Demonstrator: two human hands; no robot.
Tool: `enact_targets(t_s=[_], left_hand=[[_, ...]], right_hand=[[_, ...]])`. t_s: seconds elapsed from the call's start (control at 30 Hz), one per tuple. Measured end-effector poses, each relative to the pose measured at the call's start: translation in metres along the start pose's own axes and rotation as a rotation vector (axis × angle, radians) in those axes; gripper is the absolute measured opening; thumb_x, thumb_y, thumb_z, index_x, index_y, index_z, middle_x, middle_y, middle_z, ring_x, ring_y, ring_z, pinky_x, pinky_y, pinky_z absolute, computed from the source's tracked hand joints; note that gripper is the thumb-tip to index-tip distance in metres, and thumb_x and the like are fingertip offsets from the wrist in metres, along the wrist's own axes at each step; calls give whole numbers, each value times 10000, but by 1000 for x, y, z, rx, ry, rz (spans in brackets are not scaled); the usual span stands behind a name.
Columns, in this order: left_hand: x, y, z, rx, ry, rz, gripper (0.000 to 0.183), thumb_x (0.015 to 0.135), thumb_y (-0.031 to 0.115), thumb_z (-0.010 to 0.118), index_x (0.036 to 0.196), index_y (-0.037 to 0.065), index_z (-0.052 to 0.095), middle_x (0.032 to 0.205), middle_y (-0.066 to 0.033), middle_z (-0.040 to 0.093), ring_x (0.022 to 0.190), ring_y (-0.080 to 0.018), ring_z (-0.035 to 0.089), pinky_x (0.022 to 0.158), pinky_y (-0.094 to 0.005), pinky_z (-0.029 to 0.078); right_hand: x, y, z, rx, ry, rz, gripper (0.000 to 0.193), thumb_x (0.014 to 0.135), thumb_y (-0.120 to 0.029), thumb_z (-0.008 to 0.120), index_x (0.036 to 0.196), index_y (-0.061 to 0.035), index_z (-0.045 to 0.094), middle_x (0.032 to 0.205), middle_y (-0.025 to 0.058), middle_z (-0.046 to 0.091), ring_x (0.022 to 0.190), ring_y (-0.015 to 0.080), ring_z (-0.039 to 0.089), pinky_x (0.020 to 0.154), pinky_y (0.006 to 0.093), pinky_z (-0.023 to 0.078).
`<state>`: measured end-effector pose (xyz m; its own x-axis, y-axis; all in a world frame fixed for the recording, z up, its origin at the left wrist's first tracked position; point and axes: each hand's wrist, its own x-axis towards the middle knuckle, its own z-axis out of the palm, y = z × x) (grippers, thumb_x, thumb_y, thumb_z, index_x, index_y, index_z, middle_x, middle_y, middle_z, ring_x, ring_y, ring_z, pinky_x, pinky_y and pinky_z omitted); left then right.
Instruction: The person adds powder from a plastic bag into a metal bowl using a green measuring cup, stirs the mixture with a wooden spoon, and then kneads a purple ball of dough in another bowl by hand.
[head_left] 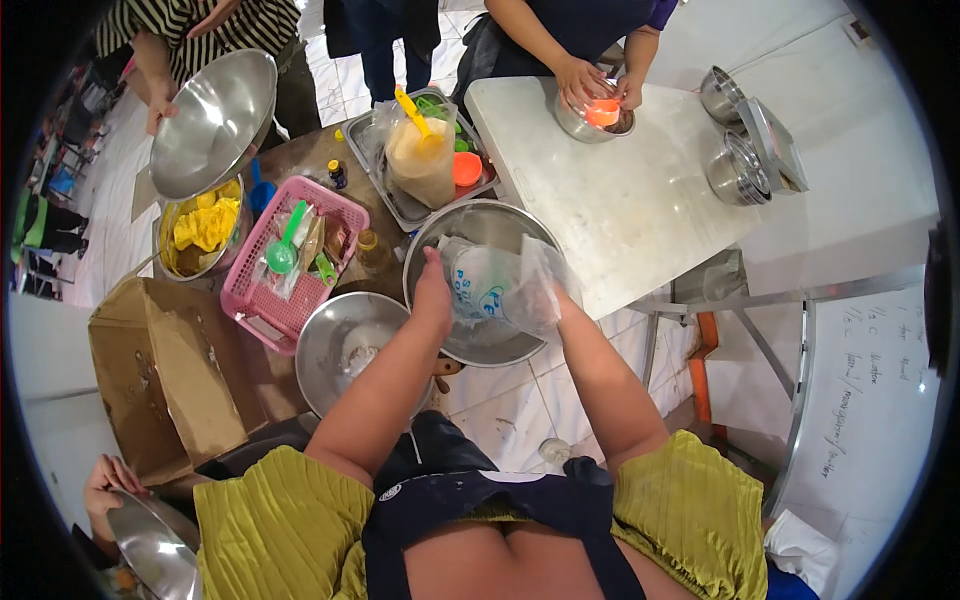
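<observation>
A clear plastic bag (485,280) with blue print and something white inside lies tilted over a large steel bowl (510,355). My left hand (432,290) grips the bag's left side, thumb up, its other fingers mostly hidden. On the right, my right hand (562,308) is closed on the loose, bunched end of the bag, partly covered by the plastic. A second steel bowl (325,345) with white residue sits under my left forearm.
Left are a pink basket (265,300) with a green scoop (283,250), a cardboard box (150,360) and a pot with yellow cloth (205,225). Beyond is a tray (410,215) with a powder bag (415,165). Co-workers handle bowls at the white table (640,210) and far left.
</observation>
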<state>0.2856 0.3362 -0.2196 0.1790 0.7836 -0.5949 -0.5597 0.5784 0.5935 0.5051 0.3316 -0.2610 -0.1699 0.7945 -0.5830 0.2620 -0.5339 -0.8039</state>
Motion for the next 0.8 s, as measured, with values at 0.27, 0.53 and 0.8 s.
enact_targets(t_s=[0.27,0.53,0.8], left_hand=[[-5,5,-1,30,103,-77,814,924,662,300,1444,35,310,1460,-113,369,1339,-244,335,1114,-385,219],[5,-7,-11,36,35,-20,747,949,616,301,1455,67,277,1437,-123,390,1257,-256,450,1044,-381,354],[0,-6,-5,1,75,106,707,965,577,319,1432,45,316,1355,-133,473,1194,-252,505,1005,-362,398]], right_hand=[[6,1,1,51,-9,6,306,839,-215,605,1067,-13,633,978,122,639,869,245,599,751,352,493],[6,3,5,79,-11,16,300,847,-213,607,1075,-20,633,990,106,638,875,230,597,753,342,494],[8,7,4,-47,19,-52,294,855,-211,609,1084,-27,633,1003,90,637,882,216,595,755,331,495]])
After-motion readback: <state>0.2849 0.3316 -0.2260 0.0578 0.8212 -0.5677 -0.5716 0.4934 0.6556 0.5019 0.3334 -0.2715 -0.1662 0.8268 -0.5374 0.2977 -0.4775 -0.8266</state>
